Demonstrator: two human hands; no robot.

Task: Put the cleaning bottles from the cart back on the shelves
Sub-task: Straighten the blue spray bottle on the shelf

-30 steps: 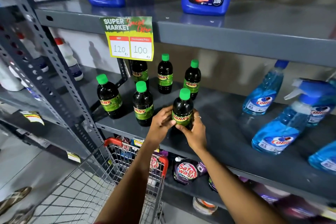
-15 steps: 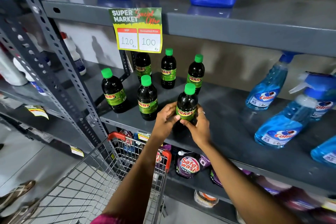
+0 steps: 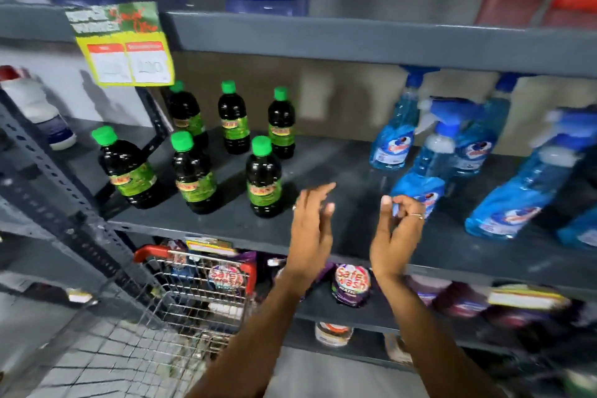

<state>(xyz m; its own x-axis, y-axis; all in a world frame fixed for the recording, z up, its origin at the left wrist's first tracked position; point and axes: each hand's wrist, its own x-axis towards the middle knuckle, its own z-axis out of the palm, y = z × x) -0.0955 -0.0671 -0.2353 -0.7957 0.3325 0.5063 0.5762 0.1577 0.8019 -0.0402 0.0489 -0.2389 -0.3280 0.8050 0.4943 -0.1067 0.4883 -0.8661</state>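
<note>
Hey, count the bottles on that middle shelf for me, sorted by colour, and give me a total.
Dark bottles with green caps: 6
Blue spray bottles: at least 5; the right edge is blurred and cut off
Total on the middle shelf: at least 11

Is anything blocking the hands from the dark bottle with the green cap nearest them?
Nothing visible does. Both the left hand and the right hand hover empty, with only bare shelf between them and the nearest dark bottle.
</note>
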